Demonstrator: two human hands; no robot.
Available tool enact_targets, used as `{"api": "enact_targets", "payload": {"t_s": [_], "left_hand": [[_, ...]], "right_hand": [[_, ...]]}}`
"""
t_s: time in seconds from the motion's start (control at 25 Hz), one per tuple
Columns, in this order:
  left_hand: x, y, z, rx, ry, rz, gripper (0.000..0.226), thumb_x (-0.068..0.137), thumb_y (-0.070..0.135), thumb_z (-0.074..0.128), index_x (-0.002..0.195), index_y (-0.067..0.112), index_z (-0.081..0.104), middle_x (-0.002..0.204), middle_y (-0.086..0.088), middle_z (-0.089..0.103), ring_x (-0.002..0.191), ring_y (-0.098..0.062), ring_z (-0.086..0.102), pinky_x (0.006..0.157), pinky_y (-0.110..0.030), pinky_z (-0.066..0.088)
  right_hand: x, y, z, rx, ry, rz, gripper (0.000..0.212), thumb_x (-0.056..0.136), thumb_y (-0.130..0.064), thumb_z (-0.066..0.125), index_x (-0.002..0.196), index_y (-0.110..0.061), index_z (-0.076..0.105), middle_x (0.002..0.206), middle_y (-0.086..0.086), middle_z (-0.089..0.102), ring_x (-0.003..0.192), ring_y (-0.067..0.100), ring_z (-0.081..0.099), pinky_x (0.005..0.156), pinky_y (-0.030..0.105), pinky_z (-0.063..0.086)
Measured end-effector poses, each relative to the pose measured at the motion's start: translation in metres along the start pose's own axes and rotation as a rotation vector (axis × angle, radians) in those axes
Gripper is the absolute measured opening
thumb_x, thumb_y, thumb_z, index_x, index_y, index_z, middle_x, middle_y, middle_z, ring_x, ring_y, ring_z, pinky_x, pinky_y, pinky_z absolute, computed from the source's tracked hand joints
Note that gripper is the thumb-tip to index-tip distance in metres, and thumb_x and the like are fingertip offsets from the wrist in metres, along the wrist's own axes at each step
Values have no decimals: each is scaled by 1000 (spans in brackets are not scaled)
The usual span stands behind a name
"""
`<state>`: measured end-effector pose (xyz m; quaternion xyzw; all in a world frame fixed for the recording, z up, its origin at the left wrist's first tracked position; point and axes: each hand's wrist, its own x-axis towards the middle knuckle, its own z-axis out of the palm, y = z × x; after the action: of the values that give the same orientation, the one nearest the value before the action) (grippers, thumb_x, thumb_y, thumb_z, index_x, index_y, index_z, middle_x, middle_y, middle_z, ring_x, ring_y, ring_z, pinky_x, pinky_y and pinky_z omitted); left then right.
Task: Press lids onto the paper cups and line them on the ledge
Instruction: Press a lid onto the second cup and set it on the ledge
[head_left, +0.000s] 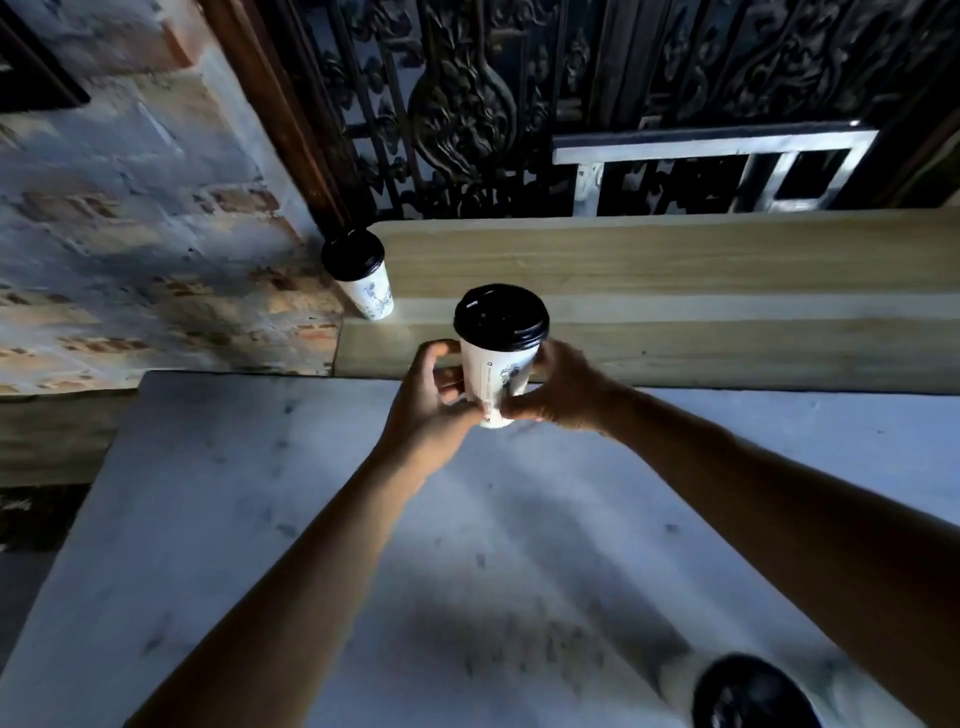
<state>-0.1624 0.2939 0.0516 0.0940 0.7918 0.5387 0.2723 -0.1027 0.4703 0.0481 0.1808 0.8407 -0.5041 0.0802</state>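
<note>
Both hands — left hand (434, 402), right hand (558, 395) — clasp the lidded cup (500, 353).

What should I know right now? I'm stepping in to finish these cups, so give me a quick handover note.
Left hand and right hand: both grip the lower body of a lidded paper cup, held above the white table, just short of the wooden ledge.
Done: one lidded cup stands at the ledge's left end, by the brick wall.
Left: set the held cup on the ledge beside it. Another black-lidded cup waits at the table's near edge; it is blurred, so check its lid.
</note>
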Motion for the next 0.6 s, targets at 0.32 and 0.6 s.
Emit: {"api": "enact_targets", "payload": {"t_s": [0.32, 0.6], "left_hand": [[203, -39, -10, 164, -109, 161, 76, 65, 11, 71, 137, 20, 51, 130, -11, 69, 117, -24, 71, 100, -48, 59], [257, -59, 6, 271, -127, 232, 73, 65, 22, 71, 135, 19, 50, 123, -9, 70, 113, -30, 70, 96, -53, 59]], "right_hand": [[173, 31, -5, -257, 187, -28, 79, 73, -21, 89, 142, -14, 51, 121, 10, 74, 103, 28, 71, 92, 44, 57], [211, 58, -8, -288, 200, 29, 79, 71, -25, 89, 141, -19, 52, 116, 3, 75, 98, 21, 72, 91, 45, 59]]}}
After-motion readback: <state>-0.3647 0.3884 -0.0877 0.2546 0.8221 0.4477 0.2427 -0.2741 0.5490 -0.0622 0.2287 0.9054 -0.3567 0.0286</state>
